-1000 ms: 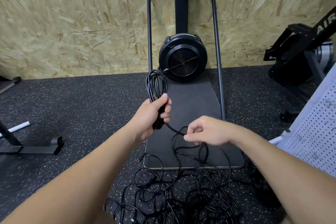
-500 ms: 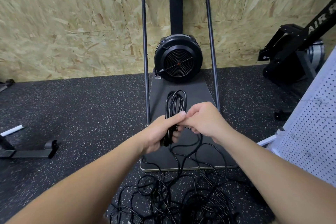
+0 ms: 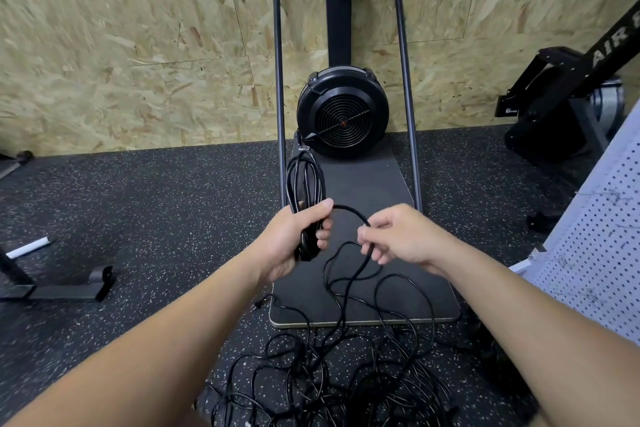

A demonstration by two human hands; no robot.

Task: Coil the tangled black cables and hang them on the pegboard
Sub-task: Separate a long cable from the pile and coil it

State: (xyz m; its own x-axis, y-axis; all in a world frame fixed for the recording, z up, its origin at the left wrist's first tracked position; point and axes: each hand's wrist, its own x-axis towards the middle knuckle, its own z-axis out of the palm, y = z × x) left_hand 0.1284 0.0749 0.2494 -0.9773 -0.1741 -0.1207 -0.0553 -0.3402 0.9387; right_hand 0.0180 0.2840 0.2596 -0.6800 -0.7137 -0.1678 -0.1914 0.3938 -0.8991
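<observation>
We noted the tangled cables (image 3: 332,388) lying loose on the floor (image 3: 145,218) nearest us. Above them, the right hand (image 3: 398,236) pinched a strand rising from the heap, and the left hand (image 3: 294,236) gripped a partly wound coil (image 3: 306,180). Beyond stood a fan machine (image 3: 343,114) against the board wall (image 3: 138,45). The pegboard (image 3: 602,236) leaned at right.
</observation>
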